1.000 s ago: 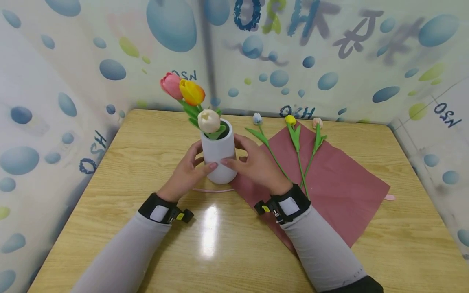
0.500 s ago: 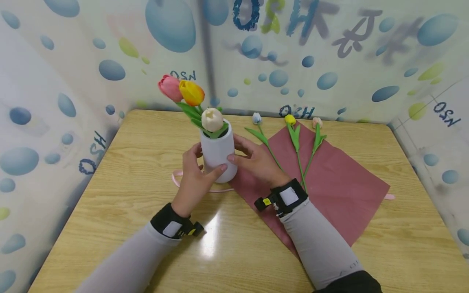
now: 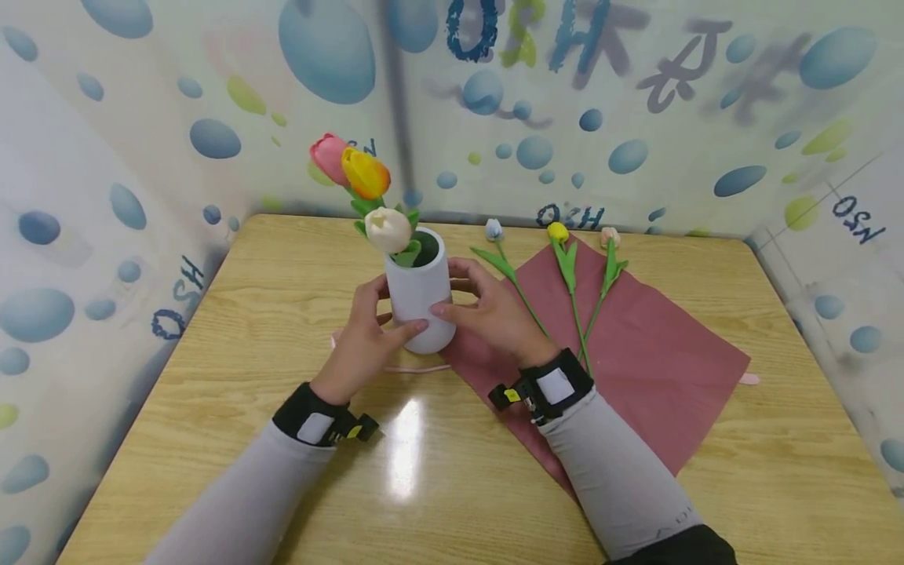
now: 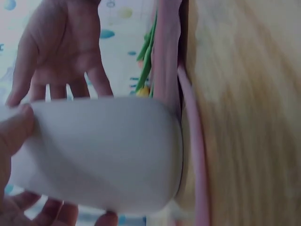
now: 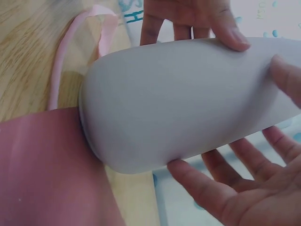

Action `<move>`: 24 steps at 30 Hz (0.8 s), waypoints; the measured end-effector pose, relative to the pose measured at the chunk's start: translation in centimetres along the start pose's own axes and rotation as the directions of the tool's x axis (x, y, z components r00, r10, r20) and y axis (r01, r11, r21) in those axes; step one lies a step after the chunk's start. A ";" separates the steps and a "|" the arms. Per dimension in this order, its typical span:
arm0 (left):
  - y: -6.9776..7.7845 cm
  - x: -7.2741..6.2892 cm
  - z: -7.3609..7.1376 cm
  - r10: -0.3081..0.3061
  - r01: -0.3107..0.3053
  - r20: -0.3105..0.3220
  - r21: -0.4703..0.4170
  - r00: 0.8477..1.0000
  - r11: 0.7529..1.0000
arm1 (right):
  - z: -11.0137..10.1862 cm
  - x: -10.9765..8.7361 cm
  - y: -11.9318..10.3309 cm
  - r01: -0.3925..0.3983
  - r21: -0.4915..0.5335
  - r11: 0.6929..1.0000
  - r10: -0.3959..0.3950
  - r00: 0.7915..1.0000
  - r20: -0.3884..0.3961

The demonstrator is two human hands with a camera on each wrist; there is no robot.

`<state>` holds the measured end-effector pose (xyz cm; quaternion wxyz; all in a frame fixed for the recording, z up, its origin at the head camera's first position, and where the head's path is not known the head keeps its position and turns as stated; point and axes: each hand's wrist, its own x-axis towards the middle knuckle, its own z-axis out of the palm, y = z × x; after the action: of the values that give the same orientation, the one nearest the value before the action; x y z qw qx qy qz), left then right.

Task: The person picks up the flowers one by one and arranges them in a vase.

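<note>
A white vase (image 3: 420,290) stands upright near the middle of the table, holding three tulips that lean left over its rim. These are a pink tulip (image 3: 328,159), an orange-yellow tulip (image 3: 366,173) and a white tulip (image 3: 388,230). My left hand (image 3: 360,337) grips the vase's left side, thumb across the front. On the opposite side my right hand (image 3: 497,314) holds it with thumb in front and fingers reaching around behind. In the right wrist view, several fingertips (image 5: 177,165) touch the vase wall (image 5: 155,103). The stems inside the vase are hidden.
A dark pink wrapping sheet (image 3: 657,369) lies right of the vase. On it rest a pale blue tulip (image 3: 493,230), a yellow tulip (image 3: 558,232) and a peach tulip (image 3: 610,238), stems crossing. A pink ribbon (image 5: 59,70) curls beside the vase base on the wooden table (image 3: 212,408).
The tulips shifted slightly right, then swung back left, baring more of the vase opening. My left hand moved right and toward me, then back left. My right hand stayed nearly in place.
</note>
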<state>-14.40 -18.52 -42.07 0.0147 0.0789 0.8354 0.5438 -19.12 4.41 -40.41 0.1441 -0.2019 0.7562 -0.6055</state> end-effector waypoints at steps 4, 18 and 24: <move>-0.4 0.5 -0.9 0.020 -0.021 0.061 0.014 0.998 1.000 | 0.0 -0.1 -0.3 0.009 -0.021 1.000 -0.009 1.000 0.003; -2.1 1.4 -3.5 0.070 -0.070 0.188 -0.007 0.980 0.998 | 0.9 -1.4 -3.5 -0.080 -0.254 0.964 0.072 0.997 -0.043; -2.2 1.3 -3.9 0.050 -0.049 0.200 -0.008 0.979 0.999 | 0.7 -1.2 -3.3 -0.071 -0.275 0.959 0.062 0.997 -0.043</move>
<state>-16.41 -22.72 -42.44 0.0852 0.1539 0.8267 0.5344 -17.29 3.78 -37.41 0.1219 -0.1841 0.8421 -0.4921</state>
